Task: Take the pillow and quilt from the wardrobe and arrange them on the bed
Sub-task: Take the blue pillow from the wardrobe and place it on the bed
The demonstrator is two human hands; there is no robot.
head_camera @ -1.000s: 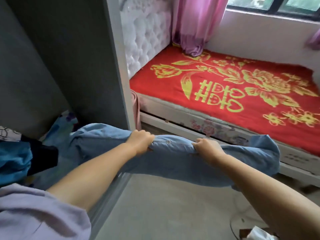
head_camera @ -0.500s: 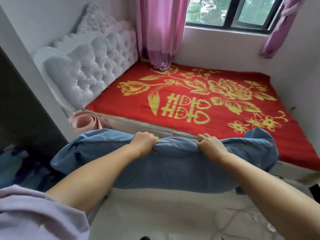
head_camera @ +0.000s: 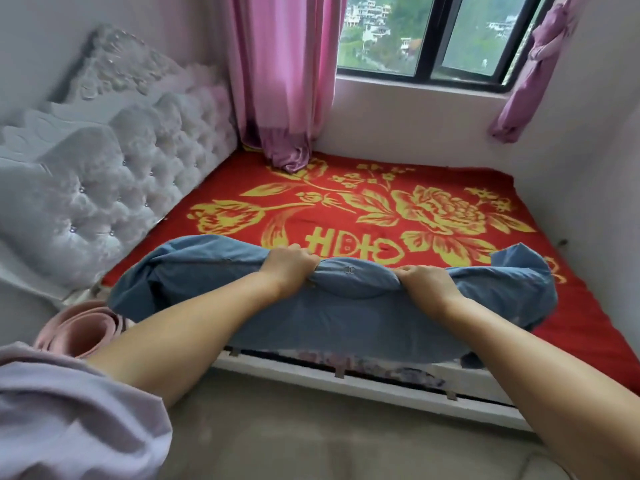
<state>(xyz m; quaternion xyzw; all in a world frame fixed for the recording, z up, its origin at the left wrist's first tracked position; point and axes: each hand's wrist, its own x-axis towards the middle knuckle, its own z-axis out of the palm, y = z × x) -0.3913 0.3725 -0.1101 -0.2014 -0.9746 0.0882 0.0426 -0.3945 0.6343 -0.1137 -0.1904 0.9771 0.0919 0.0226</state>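
Wardrobe gone from view; quilt (head_camera: pixel 332 306) now carried over the bed (head_camera: pixel 381 209) edge.
Left hand (head_camera: pixel 289 268) and right hand (head_camera: pixel 424 284) each grip it in a closed fist at frame centre; its lower edge hides the mattress side, pink roll (head_camera: pixel 78 329) lower left.

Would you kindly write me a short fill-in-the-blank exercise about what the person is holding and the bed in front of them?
1. Both the left hand and the right hand grip a bundle of bedding coloured ____.
2. The bed cover is red with a pattern coloured ____.
3. The tufted headboard stands on the ____ side of the view.
4. The curtain beside the window is coloured ____.

Missing words: blue; yellow; left; pink
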